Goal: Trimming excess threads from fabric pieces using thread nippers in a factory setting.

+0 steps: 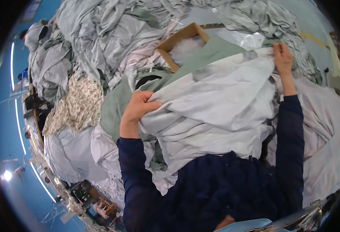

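A large pale grey-white cloth (216,104) with a green other side (220,50) is stretched between my two hands, its folded upper edge running up to the right. My left hand (137,110) is closed on that edge near the middle of the view, thumb on top. At the upper right my right hand (283,60) pinches the far end of the same edge. Below the edge the cloth hangs in loose folds toward my body. Faint grey smudges or shadows show along its upper band.
An open cardboard box (200,30) with whitish, wispy stuff inside stands just beyond the cloth. Heaped grey fabric (100,34) lies at the far left, with a patterned beige cloth (79,102) nearer. Pale pinkish cloth (317,127) drapes at my right.
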A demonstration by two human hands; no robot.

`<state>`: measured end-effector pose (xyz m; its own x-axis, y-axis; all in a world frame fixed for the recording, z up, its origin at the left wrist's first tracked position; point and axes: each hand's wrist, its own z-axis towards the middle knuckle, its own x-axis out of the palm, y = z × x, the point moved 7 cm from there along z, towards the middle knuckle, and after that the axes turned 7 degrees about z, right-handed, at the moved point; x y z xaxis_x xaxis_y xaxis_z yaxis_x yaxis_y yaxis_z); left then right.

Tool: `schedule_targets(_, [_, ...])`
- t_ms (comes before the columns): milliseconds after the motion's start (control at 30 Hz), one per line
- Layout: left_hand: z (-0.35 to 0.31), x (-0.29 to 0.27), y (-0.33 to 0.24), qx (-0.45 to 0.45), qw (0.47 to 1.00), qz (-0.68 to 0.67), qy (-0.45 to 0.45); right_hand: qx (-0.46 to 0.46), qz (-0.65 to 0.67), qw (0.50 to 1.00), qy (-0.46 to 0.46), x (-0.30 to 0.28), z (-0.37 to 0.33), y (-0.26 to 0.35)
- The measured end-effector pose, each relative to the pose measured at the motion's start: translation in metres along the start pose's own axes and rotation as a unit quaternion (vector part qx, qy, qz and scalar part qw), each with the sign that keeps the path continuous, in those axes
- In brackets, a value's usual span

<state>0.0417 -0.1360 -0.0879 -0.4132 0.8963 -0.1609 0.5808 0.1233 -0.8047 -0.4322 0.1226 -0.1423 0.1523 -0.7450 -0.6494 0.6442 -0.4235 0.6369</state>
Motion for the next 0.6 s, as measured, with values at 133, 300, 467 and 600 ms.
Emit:
schedule_targets(133, [-0.004,-0.007,0.005,-0.002,1.0,-0.022,-0.002,0.002,0.01,1.0,-0.003,-0.024,0.01,0.01])
schedule_targets(300, [0.005,0.043,-0.054,0.173,0.94,0.274,-0.107,0.069,0.244,0.966,0.055,-0.035,-0.008,0.145])
schedule_targets(467, [0.006,0.117,-0.056,0.36,0.925,0.116,-0.037,-0.071,0.502,0.824,0.255,-0.014,-0.078,0.339])
schedule_targets(600, [-0.041,0.081,-0.097,0.3,0.94,-0.091,-0.133,-0.187,0.494,0.84,0.127,-0.059,-0.076,0.329])
